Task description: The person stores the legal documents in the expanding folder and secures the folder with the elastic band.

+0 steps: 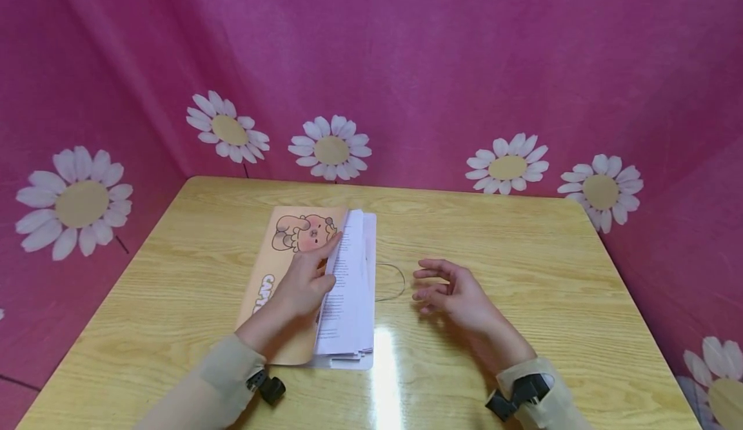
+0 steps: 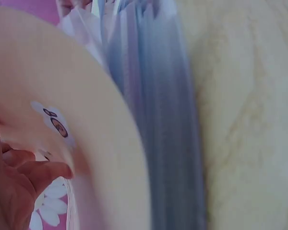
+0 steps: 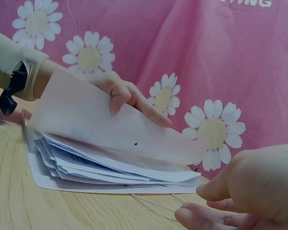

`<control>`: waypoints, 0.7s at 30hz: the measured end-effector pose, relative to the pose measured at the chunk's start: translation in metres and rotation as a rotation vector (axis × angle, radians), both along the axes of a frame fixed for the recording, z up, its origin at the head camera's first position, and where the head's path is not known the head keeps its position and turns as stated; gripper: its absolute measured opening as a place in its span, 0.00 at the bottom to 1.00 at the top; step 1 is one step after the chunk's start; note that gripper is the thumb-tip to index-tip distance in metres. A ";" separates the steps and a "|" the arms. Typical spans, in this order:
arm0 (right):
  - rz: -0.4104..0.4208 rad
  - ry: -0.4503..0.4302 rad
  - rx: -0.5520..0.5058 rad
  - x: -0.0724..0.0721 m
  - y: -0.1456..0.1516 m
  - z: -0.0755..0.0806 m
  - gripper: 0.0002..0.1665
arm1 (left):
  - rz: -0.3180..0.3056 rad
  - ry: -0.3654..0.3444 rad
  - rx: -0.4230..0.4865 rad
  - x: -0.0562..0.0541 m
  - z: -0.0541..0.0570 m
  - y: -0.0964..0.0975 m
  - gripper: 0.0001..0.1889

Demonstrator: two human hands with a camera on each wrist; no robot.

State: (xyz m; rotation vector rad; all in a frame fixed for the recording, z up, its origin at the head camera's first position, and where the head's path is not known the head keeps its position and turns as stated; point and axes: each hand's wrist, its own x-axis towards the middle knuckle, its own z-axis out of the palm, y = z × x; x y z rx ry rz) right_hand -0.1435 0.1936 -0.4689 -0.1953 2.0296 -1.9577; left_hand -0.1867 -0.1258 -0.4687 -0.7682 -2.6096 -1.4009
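A peach-coloured folder [image 1: 264,236] with a cartoon capybara on its cover lies on the table, its cover partly raised. My left hand [image 1: 303,283] pinches the cover's right edge, thumb on one side and fingers on the other. Beneath the cover, a stack of printed white papers [image 1: 351,288] shows inside the folder; in the right wrist view the papers [image 3: 81,160] look slightly fanned. My right hand [image 1: 455,294] hovers to the right of the folder with loosely bent fingers and nothing in them. Between that hand and the folder lies a thin cord loop [image 1: 403,278].
The wooden table [image 1: 499,236] extends around the folder. A pink cloth with daisies [image 1: 406,82] hangs behind it and along both sides. A small black camera is strapped at each wrist.
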 end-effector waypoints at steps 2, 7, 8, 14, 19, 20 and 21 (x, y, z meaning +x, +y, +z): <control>-0.003 0.002 0.006 0.000 -0.001 -0.002 0.33 | 0.002 0.005 -0.060 0.000 -0.002 0.003 0.44; -0.015 -0.008 0.014 -0.001 -0.003 -0.005 0.33 | 0.003 -0.012 -0.168 0.000 -0.007 0.012 0.43; -0.016 -0.007 0.013 -0.001 -0.003 -0.005 0.33 | 0.005 -0.025 -0.185 0.000 -0.007 0.013 0.42; -0.018 0.001 0.036 -0.002 -0.009 -0.006 0.33 | 0.029 -0.067 -0.300 0.002 -0.007 0.022 0.38; -0.023 -0.004 0.048 -0.002 -0.012 -0.006 0.33 | 0.029 -0.011 -0.446 0.006 -0.009 0.029 0.35; -0.024 -0.006 0.046 -0.003 -0.013 -0.006 0.33 | 0.028 0.000 -0.470 0.007 -0.009 0.031 0.34; -0.022 -0.005 0.043 -0.003 -0.013 -0.006 0.33 | 0.030 0.010 -0.495 0.008 -0.010 0.032 0.33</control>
